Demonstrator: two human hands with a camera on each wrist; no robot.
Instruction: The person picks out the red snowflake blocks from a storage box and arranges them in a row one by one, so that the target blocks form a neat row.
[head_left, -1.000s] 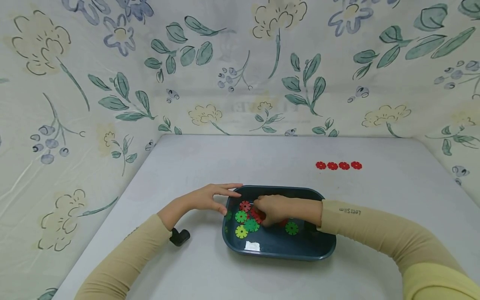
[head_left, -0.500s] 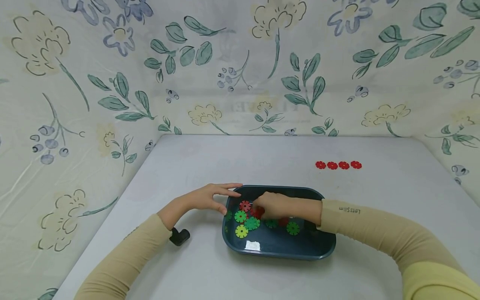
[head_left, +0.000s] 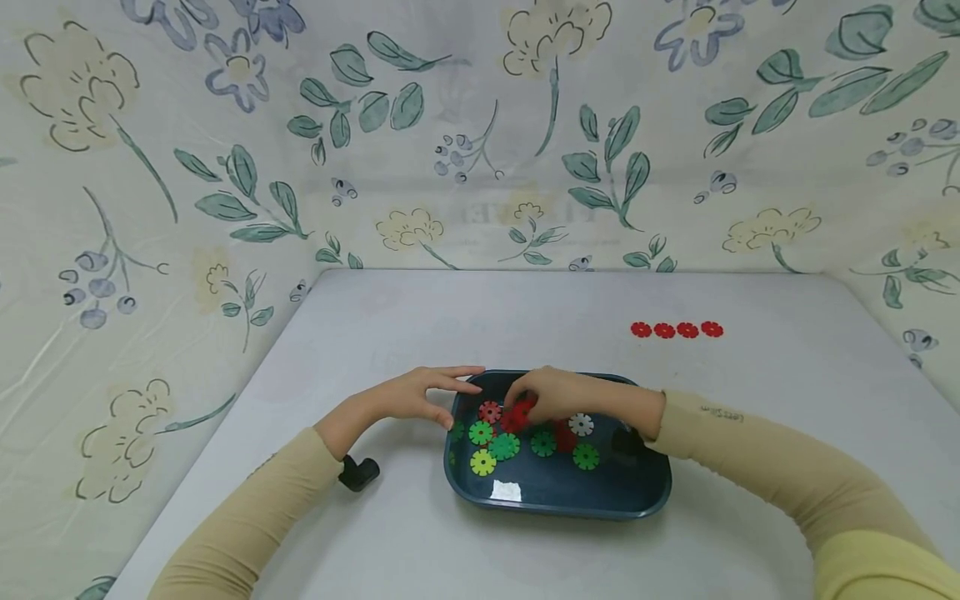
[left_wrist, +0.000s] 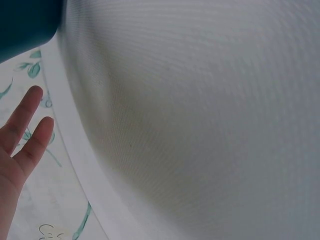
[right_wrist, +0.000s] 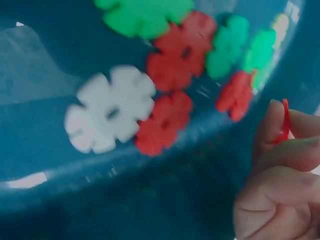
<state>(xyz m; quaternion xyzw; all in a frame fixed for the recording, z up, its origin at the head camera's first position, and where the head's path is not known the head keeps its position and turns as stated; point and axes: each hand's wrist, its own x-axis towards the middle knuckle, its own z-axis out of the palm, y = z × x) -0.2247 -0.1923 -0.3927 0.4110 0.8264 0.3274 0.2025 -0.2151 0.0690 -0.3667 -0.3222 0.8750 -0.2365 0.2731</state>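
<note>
A dark blue tray (head_left: 555, 505) holds several notched, flower-shaped plastic discs in red, green, yellow and white. Over its left part, my right hand (head_left: 553, 393) pinches a red flower-shaped disc (right_wrist: 286, 120) between thumb and finger, edge-on in the right wrist view. Below it lie more discs, among them a green disc (head_left: 543, 442) and a white disc (right_wrist: 111, 111). At the tray's upper left corner, my left hand (head_left: 408, 395) spreads its fingers along the rim, holding nothing. In the left wrist view, only two of its fingers (left_wrist: 34, 145) and part of the palm show.
Several red discs (head_left: 664, 331) lie in a row on the white table (head_left: 465, 317), beyond the tray to the right. A black wrist camera (head_left: 360, 473) sits under the left sleeve. A flower-patterned cloth (head_left: 495, 125) hangs behind the table.
My right hand has risen from the pile and shifted toward the tray's far side, with a red disc between its fingers. The white disc has come into sight. The left hand stays put.
</note>
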